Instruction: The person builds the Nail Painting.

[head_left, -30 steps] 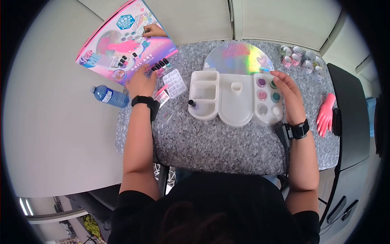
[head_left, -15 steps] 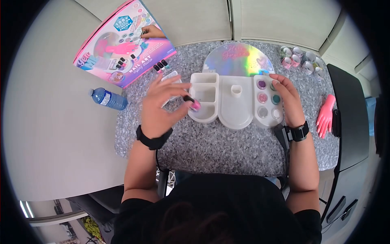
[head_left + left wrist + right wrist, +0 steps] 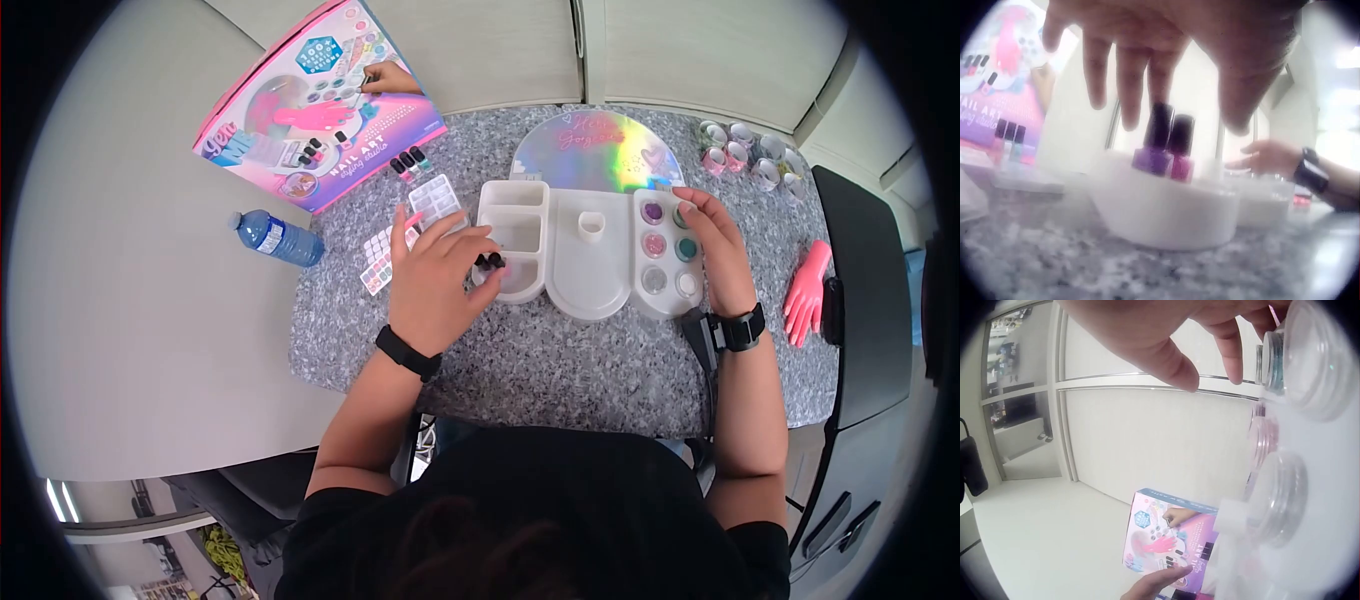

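My left hand (image 3: 437, 290) hovers at the front left compartment of the white tray (image 3: 588, 285), thumb and fingers spread around two black caps. In the left wrist view a purple nail polish bottle (image 3: 1152, 157) leans beside a pink nail polish bottle (image 3: 1182, 166) in that compartment. The thumb stands apart from the caps, while the fingertips hang close behind the purple bottle's cap. At the tray's right section my right hand (image 3: 725, 262) rests by the back corner, its thumb over a green glitter pot (image 3: 685, 214) and its fingers loosely bent.
Several nail polish bottles (image 3: 410, 162) stand before the printed box (image 3: 320, 110). A white palette (image 3: 436, 198) and a nail sheet (image 3: 378, 276) lie left of the tray. A water bottle (image 3: 280, 238) is farther left. A pink model hand (image 3: 806, 295) and several small rolls (image 3: 735, 155) lie right.
My left hand has brought the pink nail polish bottle from beside the box to the tray's front left compartment and let go. The right hand has stayed at the tray's right side.
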A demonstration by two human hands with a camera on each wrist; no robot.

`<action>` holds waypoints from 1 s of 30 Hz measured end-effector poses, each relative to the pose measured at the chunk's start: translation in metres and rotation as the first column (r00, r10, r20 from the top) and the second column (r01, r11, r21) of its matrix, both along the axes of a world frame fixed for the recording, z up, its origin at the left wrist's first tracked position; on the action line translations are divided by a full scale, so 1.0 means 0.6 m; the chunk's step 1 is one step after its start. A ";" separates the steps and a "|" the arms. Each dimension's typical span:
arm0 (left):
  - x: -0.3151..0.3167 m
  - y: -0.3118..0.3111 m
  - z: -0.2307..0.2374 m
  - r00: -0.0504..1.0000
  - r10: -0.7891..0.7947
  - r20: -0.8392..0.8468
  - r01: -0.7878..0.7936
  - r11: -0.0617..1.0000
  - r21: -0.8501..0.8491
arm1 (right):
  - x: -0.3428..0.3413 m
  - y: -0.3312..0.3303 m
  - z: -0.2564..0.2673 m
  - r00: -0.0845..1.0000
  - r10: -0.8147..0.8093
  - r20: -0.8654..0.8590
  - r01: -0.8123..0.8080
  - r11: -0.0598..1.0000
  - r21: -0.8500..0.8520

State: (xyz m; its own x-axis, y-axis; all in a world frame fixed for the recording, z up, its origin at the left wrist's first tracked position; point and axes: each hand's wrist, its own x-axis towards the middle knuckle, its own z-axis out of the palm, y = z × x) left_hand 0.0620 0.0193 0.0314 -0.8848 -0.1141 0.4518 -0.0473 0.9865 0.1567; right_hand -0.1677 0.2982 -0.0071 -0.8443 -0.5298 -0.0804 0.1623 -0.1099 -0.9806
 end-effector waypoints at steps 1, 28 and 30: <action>0.001 0.002 0.004 1.000 0.015 0.005 -0.015 1.000 -0.002 | -0.001 0.000 -0.002 1.000 0.002 -0.001 -0.002 1.000 -0.002; -0.019 -0.096 0.076 0.949 0.175 -0.261 -0.086 0.944 0.319 | 0.001 -0.002 0.000 0.999 -0.034 0.032 0.033 0.999 0.027; -0.003 -0.033 0.093 0.985 0.050 -0.166 -0.027 0.990 0.140 | 0.000 0.000 0.002 0.999 -0.007 0.042 0.007 1.000 0.019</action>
State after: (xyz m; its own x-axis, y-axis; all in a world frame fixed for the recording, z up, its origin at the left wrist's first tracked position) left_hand 0.0599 -0.0005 0.0874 -0.7909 -0.2173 0.5721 -0.0459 0.9533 0.2987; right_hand -0.1678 0.2980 -0.0059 -0.8436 -0.5220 -0.1260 0.2031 -0.0930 -0.9747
